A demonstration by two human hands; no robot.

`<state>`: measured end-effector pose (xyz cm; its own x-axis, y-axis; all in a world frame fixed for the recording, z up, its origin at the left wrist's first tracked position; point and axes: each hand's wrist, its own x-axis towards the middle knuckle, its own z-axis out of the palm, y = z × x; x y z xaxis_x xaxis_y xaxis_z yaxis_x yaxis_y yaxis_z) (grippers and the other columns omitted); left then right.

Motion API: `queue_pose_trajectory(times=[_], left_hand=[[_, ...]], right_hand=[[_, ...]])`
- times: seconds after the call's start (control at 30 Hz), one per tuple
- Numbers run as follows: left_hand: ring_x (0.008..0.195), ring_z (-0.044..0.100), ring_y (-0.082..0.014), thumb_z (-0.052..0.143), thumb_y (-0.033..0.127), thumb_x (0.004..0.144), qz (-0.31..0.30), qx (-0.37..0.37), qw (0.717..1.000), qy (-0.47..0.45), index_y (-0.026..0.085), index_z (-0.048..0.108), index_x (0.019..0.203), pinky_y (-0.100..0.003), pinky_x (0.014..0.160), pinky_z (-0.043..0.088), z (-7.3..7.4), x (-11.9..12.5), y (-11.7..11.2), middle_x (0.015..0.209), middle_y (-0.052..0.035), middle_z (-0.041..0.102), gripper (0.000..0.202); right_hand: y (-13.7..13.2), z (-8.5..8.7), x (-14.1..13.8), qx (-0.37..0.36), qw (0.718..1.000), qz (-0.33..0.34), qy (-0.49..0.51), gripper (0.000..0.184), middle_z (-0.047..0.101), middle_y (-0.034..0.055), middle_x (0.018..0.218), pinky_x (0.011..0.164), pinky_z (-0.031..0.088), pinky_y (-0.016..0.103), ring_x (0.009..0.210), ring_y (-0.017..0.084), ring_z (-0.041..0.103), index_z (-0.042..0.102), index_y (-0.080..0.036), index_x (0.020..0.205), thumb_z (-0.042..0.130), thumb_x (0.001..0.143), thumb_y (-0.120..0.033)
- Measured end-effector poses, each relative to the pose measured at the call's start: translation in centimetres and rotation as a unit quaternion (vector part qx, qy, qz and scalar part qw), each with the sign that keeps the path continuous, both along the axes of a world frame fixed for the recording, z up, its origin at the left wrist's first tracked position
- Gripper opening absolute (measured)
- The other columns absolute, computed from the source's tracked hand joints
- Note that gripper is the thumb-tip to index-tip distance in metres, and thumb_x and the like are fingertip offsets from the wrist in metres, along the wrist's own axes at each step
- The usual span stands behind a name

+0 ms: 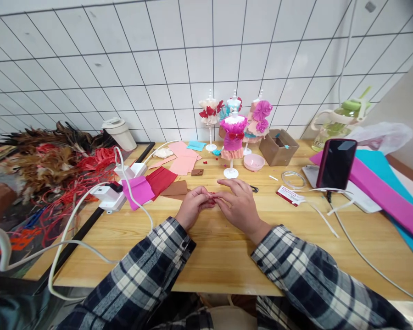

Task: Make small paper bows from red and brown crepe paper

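Red scrap [212,200] is being pinched between both hands just above the table [227,261], near its middle. The left hand [192,207] is curling its fingers narrowly round one end, and the right hand [240,205] is closing thumb and forefinger on the other (its remaining fingers are lying loosely spread). Just beyond them a dress stand [233,137] in pink is standing upright, with a pink bowl [254,162] beside it. Paper sheets [160,181] are lying to the left, and a phone [336,163] is leaning at the right.
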<state>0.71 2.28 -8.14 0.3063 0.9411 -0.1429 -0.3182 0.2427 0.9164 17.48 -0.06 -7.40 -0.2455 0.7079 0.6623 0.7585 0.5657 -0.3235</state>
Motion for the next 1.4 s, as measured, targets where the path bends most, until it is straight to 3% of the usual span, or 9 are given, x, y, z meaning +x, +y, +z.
queue_pose_trajectory(times=[0.13, 0.33, 0.47, 0.7, 0.97, 1.13, 1.23, 1.3, 1.4], left_hand=[[0.065, 0.062, -0.0119, 0.07, 0.028, 0.068, -0.017, 0.015, 0.999, 0.038, 0.015, 0.053, 0.069, -0.024, 0.065, 0.051, 0.1, 0.0, 0.0, 0.071, -0.0002, 0.066, 0.022], [0.067, 0.064, -0.0139, 0.07, 0.03, 0.069, -0.026, 0.013, 0.998, 0.048, 0.015, 0.053, 0.07, -0.026, 0.065, 0.051, -0.1, 0.1, 0.0, 0.073, -0.0018, 0.067, 0.022], [0.066, 0.062, -0.0131, 0.07, 0.031, 0.071, -0.036, 0.066, 0.993, 0.086, 0.014, 0.056, 0.073, -0.026, 0.067, 0.05, 0.1, 0.2, -0.2, 0.07, -0.0021, 0.067, 0.022], [0.065, 0.062, -0.0141, 0.073, 0.033, 0.067, 0.017, 0.135, 0.982, 0.128, 0.014, 0.059, 0.069, -0.026, 0.065, 0.048, 1.0, 0.6, -0.8, 0.067, -0.003, 0.067, 0.023], [0.068, 0.066, -0.0167, 0.072, 0.035, 0.069, -0.013, 0.02, 0.989, 0.144, 0.013, 0.065, 0.074, -0.02, 0.051, 0.044, 0.8, 0.3, -0.4, 0.076, -0.008, 0.071, 0.024], [0.065, 0.065, -0.0169, 0.073, 0.036, 0.067, 0.028, 0.054, 0.979, 0.193, 0.013, 0.067, 0.069, -0.019, 0.047, 0.04, 0.6, -0.4, 0.4, 0.074, -0.0095, 0.072, 0.024], [0.061, 0.062, -0.0151, 0.075, 0.036, 0.066, 0.055, 0.091, 0.976, 0.192, 0.012, 0.07, 0.073, -0.021, 0.051, 0.043, 0.4, -0.7, 0.7, 0.071, -0.0083, 0.071, 0.026], [0.061, 0.061, -0.0139, 0.072, 0.042, 0.069, 0.036, 0.074, 0.984, 0.156, 0.011, 0.071, 0.08, -0.021, 0.051, 0.044, 0.5, -0.7, 0.7, 0.073, -0.0088, 0.071, 0.032], [0.059, 0.06, -0.0116, 0.065, 0.05, 0.075, -0.038, -0.016, 0.996, 0.08, 0.01, 0.07, 0.088, -0.018, 0.046, 0.042, 0.7, -0.7, 0.5, 0.075, -0.0092, 0.069, 0.042]], right_hand=[[0.1, -0.2, -0.3, -0.014, 0.999, 0.013, 0.027, 0.013, 0.057, 0.0028, 0.126, 0.102, 0.031, 0.046, 0.119, 0.026, 0.043, 0.069, -0.028, 0.087, 0.057, 0.085, -0.028], [0.6, -0.7, -0.3, -0.093, 0.987, 0.067, 0.111, 0.007, 0.058, 0.0069, 0.119, 0.102, 0.032, 0.047, 0.115, 0.025, 0.047, 0.063, -0.024, 0.083, 0.056, 0.082, -0.024], [1.0, -1.3, -0.4, -0.143, 0.969, 0.1, 0.173, 0.005, 0.057, 0.0078, 0.12, 0.099, 0.036, 0.044, 0.114, 0.022, 0.048, 0.056, -0.022, 0.082, 0.051, 0.083, -0.021], [1.4, -1.8, -0.9, -0.178, 0.95, 0.119, 0.229, 0.007, 0.056, 0.0085, 0.117, 0.098, 0.038, 0.041, 0.112, 0.02, 0.049, 0.05, -0.022, 0.082, 0.045, 0.086, -0.02], [2.1, -2.5, -0.8, -0.183, 0.952, 0.092, 0.229, 0.009, 0.057, 0.0084, 0.109, 0.093, 0.041, 0.04, 0.104, 0.02, 0.051, 0.049, -0.022, 0.08, 0.042, 0.085, -0.019], [3.3, -3.3, 0.1, -0.215, 0.921, 0.04, 0.323, 0.01, 0.06, 0.0067, 0.096, 0.089, 0.043, 0.039, 0.095, 0.02, 0.054, 0.054, -0.022, 0.077, 0.048, 0.082, -0.029], [3.6, -3.4, 0.5, -0.269, 0.894, 0.054, 0.355, 0.016, 0.063, 0.0054, 0.09, 0.085, 0.045, 0.037, 0.087, 0.019, 0.057, 0.061, -0.02, 0.077, 0.058, 0.076, -0.035], [3.5, -3.3, 0.5, -0.291, 0.881, 0.075, 0.365, 0.018, 0.064, 0.0047, 0.086, 0.083, 0.045, 0.036, 0.083, 0.018, 0.057, 0.064, -0.019, 0.077, 0.061, 0.074, -0.037], [3.2, -3.2, 0.2, -0.308, 0.872, 0.103, 0.367, 0.018, 0.065, 0.0041, 0.083, 0.08, 0.046, 0.034, 0.079, 0.017, 0.058, 0.065, -0.019, 0.077, 0.061, 0.073, -0.036]])
